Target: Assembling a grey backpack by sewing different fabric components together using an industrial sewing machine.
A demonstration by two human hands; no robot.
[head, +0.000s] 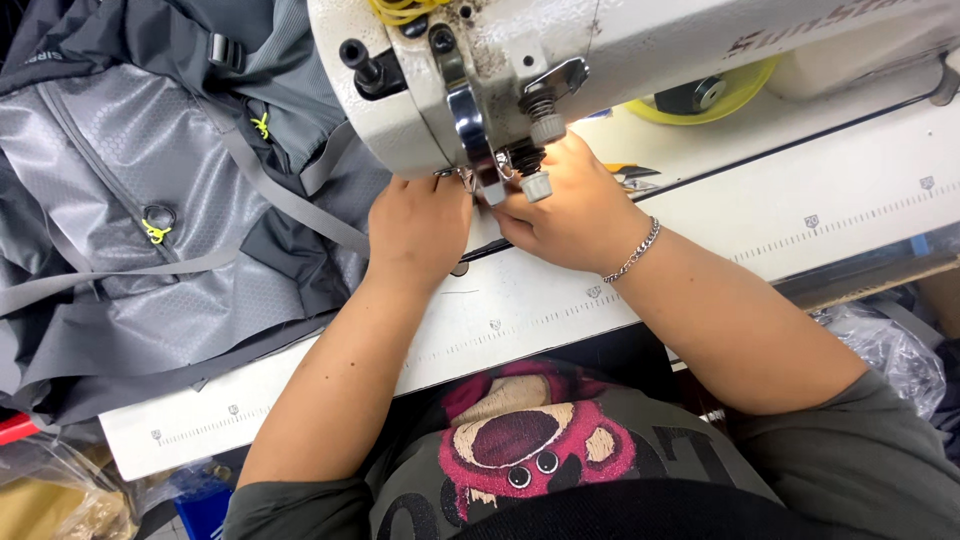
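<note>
Two hands working under the head of a sewing machine.

The grey backpack (170,200) lies bunched on the white table (560,300), left of the cream sewing machine (560,60), whose head hides the fingertips. The left hand (418,228) and right hand (572,212) are curled close together at the needle; what they pinch cannot be told. A chain bracelet (634,252) circles the right wrist.

Silver chain bracelet (633,251), grey sleeves (850,450)

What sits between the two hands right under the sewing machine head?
In the head view, the machine's presser foot and needle assembly comes down between the left hand and right hand. What lies beneath it is hidden.
</note>
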